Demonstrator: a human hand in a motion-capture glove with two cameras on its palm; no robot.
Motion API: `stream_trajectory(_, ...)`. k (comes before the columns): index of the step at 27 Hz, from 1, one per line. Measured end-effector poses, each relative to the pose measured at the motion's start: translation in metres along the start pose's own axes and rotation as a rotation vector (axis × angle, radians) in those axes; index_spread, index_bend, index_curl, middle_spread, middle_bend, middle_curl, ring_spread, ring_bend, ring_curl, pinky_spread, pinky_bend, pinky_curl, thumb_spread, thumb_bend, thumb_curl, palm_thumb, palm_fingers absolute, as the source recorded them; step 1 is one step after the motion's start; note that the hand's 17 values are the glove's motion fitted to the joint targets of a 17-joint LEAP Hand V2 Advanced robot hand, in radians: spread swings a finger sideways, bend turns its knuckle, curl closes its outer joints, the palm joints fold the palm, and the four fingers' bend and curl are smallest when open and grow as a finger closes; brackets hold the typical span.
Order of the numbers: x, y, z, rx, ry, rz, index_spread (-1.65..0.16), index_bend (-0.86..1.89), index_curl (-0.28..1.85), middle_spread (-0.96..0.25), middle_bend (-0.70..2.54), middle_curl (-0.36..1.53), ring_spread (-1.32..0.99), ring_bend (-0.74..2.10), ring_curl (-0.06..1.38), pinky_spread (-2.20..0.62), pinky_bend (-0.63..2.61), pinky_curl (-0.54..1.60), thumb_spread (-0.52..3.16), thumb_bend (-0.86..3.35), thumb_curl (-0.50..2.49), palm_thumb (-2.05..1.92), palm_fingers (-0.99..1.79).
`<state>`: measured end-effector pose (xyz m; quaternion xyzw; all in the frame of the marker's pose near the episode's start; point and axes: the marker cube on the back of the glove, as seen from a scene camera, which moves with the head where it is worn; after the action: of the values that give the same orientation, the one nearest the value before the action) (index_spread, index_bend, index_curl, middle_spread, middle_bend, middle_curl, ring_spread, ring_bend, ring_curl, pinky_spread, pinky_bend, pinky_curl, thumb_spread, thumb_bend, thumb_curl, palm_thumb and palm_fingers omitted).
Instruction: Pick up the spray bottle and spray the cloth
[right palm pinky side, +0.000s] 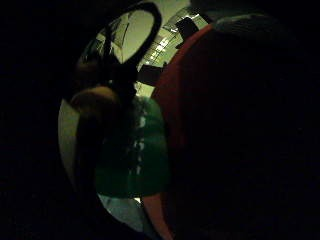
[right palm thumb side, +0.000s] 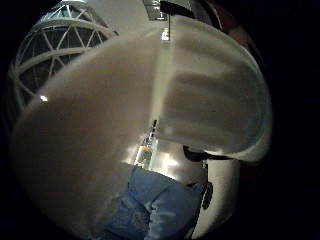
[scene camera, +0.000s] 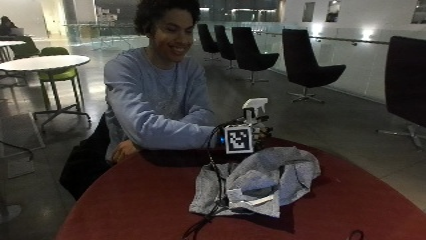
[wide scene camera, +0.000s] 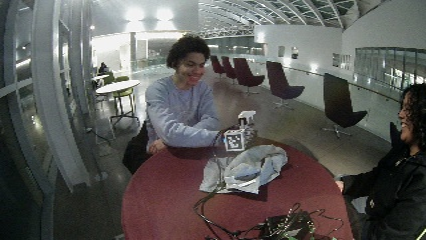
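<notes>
Right hand (scene camera: 256, 131) grips the bottle (scene camera: 253, 111) upright at frame centre, behind the cloth (scene camera: 266, 177); spraying looks still to come

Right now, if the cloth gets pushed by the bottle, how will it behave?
The cloth lies crumpled in soft folds on the table, so it would probably bunch up rather than slide whole. It looks floppy and light, and should not roll.

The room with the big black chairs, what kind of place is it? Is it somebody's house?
Probably not a house. It looks like a public lobby or atrium: a row of black lounge chairs along a glass railing, a café-style white table behind the person, and a curved glass roof overhead.
</notes>
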<state>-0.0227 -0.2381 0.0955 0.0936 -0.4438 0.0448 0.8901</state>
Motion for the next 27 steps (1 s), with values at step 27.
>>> stream_trajectory(27, 0.036, 0.221, -0.313, 0.192, 0.881, 0.178, -0.38, 0.17, 0.31, -0.02, 0.25, 0.4, 0.02, 0.28, 0.31, 0.18, 0.18, 0.33, 1.08, -0.02, 0.46, 0.79, 0.6)
